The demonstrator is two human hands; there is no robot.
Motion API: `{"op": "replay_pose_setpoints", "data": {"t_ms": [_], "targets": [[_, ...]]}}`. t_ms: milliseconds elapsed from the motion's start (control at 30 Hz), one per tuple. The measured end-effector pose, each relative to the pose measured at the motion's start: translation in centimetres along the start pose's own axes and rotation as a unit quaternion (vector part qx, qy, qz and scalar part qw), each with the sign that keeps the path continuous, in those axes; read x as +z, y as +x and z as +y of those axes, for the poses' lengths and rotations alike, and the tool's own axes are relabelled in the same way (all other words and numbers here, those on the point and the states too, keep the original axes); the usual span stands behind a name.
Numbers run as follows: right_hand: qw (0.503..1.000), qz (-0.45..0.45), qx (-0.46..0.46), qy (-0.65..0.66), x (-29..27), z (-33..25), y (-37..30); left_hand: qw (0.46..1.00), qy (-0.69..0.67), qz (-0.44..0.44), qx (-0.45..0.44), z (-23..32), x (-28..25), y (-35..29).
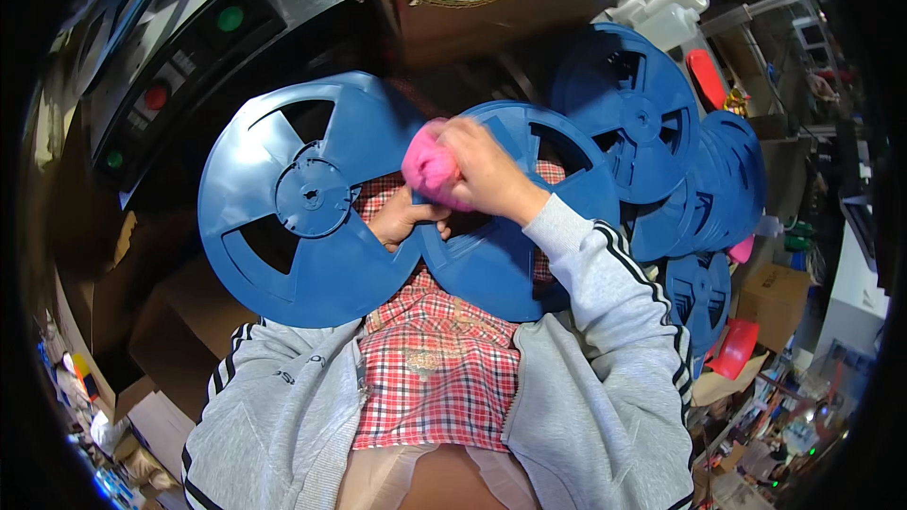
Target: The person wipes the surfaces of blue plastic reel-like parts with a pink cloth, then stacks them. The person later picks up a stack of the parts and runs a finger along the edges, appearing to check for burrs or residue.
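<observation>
Two large blue plastic reels lie side by side over my lap, their rims meeting in the middle. My left hand is closed where they meet, its thumb across the blue plastic. Part of its fingers is hidden, and I cannot tell whether it grips one rim or both. My right hand is closed on a crumpled pink cloth, held just above my left hand against the reels. The cloth and right fingers are slightly blurred.
More blue reels are stacked to the right. A cardboard box holding a lighter reel stands ahead. A dark machine with round green and red buttons is at the far left. Red plastic pieces and a small carton sit at the right.
</observation>
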State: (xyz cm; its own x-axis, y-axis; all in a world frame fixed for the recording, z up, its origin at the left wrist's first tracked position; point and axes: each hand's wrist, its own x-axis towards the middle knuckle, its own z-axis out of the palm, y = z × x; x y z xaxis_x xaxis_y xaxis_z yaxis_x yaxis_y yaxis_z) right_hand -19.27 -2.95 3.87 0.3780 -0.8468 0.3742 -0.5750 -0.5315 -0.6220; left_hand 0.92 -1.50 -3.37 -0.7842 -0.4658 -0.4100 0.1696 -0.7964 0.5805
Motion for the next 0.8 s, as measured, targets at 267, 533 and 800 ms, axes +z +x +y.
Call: {"op": "replay_pose_setpoints", "data": {"t_ms": [267,533,800], "targets": [[0.996,-0.085,0.028,-0.008,-1.1,-2.2,-0.5,0.962,-0.167,-0.211,0.053,-0.3,-0.9,0.5],[0.986,-0.162,-0.046,-0.007,-0.3,-8.3,-9.5,0.992,-0.127,0.013,0.009,0.3,1.3,-0.4],[0.945,0.129,0.238,-0.181,-3.9,-0.3,-8.8,0.997,-0.061,0.037,-0.006,-0.1,0.8,0.2]]}}
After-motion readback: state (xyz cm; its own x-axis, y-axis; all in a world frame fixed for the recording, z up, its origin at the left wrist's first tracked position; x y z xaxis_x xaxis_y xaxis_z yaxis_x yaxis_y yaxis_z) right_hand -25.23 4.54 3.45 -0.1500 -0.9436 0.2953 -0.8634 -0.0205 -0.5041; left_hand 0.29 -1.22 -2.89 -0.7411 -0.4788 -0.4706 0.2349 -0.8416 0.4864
